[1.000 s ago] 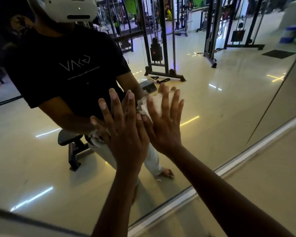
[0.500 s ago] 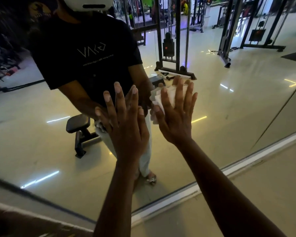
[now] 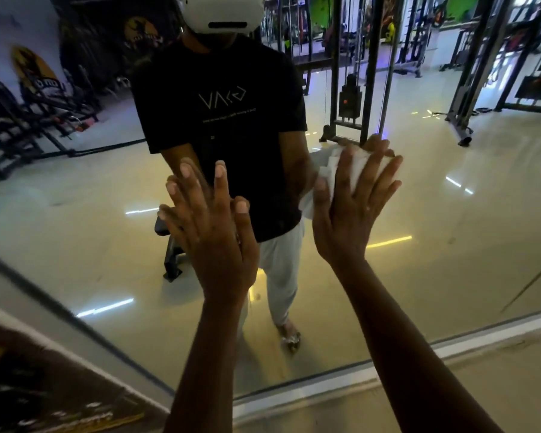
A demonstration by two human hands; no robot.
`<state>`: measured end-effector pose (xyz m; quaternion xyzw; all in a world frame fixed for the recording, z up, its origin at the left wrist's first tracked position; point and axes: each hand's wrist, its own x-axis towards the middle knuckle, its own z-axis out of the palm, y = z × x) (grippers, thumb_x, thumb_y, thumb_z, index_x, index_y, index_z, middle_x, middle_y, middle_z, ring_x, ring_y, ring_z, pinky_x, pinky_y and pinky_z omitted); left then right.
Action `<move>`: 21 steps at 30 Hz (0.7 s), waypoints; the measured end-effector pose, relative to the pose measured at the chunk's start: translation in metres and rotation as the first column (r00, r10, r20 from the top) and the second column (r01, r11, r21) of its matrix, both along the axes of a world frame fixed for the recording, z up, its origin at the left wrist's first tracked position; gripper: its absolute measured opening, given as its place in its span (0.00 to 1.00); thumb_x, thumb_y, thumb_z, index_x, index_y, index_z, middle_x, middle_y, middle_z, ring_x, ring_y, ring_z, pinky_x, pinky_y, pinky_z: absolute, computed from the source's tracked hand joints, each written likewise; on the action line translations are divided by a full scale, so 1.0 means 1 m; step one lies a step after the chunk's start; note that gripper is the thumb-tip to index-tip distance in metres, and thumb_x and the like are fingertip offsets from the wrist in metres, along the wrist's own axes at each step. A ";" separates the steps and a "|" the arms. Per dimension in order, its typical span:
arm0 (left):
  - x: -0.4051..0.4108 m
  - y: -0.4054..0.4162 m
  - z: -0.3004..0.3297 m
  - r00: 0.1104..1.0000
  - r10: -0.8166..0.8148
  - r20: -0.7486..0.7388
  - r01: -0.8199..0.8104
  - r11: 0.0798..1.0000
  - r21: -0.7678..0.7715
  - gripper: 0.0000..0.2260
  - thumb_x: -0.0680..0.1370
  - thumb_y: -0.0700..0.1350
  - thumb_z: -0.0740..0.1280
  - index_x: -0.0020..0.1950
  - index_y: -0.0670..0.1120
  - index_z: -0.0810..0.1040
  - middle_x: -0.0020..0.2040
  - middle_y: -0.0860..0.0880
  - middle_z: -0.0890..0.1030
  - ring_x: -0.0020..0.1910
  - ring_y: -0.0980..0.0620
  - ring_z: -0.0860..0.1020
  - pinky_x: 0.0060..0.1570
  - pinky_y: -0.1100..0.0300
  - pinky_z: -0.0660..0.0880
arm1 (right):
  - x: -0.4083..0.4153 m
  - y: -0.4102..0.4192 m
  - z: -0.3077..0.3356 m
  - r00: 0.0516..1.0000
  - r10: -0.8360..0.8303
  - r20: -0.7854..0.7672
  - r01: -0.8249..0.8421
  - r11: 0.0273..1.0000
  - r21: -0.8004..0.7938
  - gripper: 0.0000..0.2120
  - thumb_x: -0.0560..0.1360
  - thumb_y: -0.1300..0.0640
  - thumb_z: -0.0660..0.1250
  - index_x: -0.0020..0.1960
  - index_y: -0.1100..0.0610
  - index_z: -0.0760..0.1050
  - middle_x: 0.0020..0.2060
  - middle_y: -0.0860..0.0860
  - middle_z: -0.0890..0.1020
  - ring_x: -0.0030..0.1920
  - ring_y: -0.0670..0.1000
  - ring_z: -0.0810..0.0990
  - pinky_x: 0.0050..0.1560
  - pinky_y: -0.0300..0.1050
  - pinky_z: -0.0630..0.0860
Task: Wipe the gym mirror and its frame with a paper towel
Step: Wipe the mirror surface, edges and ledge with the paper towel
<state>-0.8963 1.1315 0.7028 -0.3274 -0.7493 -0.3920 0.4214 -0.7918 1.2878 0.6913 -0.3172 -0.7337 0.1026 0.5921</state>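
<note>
A large wall mirror point(image 3: 434, 214) fills the view, with a pale frame strip point(image 3: 341, 387) along its bottom edge. My right hand point(image 3: 353, 210) lies flat on the glass with straight fingers, pressing a crumpled white paper towel point(image 3: 331, 170) against it. The towel shows above and left of the fingers. My left hand point(image 3: 213, 226) is flat on the glass to the left, fingers straight, with nothing under it.
The mirror reflects a person in a black shirt and white headset, a bench point(image 3: 169, 245), cable machines point(image 3: 353, 89) and a shiny gym floor. A dark wall panel point(image 3: 44, 385) with graphics borders the mirror at the lower left.
Both hands have slid upward on the glass. My right hand with the towel has moved up and right, away from the left hand. The camera has tilted up.
</note>
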 end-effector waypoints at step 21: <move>-0.069 -0.091 -0.006 0.995 -0.086 -0.059 0.079 0.990 -0.116 0.24 0.89 0.47 0.59 0.86 0.48 0.66 0.88 0.42 0.56 0.88 0.36 0.52 0.84 0.29 0.46 | -0.063 -0.096 -0.011 0.988 0.026 0.150 -0.030 0.999 0.026 0.32 0.89 0.38 0.49 0.90 0.49 0.52 0.89 0.62 0.44 0.88 0.67 0.39 0.84 0.76 0.44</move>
